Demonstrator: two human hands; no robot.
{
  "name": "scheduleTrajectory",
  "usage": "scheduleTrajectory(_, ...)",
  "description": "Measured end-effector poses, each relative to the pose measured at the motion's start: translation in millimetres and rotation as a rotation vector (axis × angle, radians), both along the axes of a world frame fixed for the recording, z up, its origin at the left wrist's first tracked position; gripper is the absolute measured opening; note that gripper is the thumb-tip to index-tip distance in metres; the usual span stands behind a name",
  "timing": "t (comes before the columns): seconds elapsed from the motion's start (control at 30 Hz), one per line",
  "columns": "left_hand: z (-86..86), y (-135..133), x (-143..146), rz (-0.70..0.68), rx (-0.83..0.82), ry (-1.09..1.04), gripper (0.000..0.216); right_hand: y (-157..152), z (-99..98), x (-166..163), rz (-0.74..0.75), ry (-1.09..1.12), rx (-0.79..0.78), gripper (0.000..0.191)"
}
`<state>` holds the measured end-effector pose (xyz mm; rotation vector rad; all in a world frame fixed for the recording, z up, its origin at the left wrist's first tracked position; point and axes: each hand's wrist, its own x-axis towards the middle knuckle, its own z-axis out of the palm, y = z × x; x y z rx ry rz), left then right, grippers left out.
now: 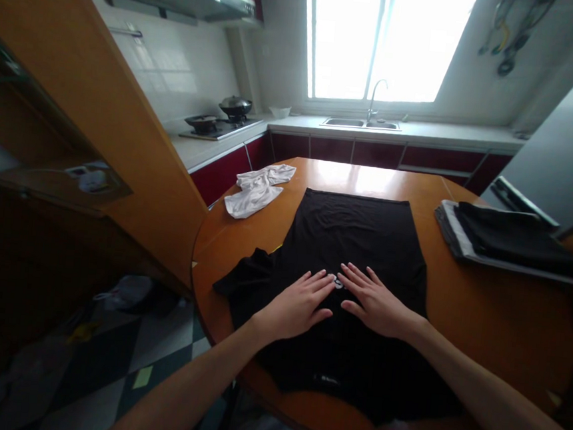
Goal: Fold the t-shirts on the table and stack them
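A black T-shirt (355,234) lies spread on the wooden table, its hem at the far side and its collar near me. Both palms face down on its middle, close together, at either side of a small white print (338,282). My left hand (303,303) rests flat with its fingers stretched out. Likewise flat on the cloth, my right hand (372,299) has its fingers apart. The sleeve (249,272) at the left looks bunched and rumpled, with a bit of yellow beside it. Part of the print is covered by my fingers.
On the oval table (483,312), a crumpled white cloth (258,191) lies at the far left. A stack of folded dark and white clothes (510,238) sits at the right. Beyond are a counter with a sink (362,123) and a stove (218,129) with pans.
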<state>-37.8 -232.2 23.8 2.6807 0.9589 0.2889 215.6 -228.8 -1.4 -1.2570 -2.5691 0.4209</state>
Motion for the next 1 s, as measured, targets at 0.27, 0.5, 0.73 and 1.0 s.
scheduleTrajectory(0.27,21.2,-53,-9,-0.164,-0.043,-0.071,0.033,1,3.6,3,0.005,-0.013,0.008,0.064)
scheduleTrajectory(0.5,14.8,-109,-14,-0.235,-0.088,0.008,0.05,7,1.3,5,-0.12,-0.03,0.093,0.056)
scheduleTrajectory(0.73,17.5,-114,-16,-0.255,-0.137,-0.019,0.04,10,-0.9,7,-0.163,-0.066,0.074,0.057)
scheduleTrajectory(1.0,20.0,-107,-22,-0.323,-0.237,-0.125,0.032,12,0.7,9,-0.163,-0.081,0.075,0.057)
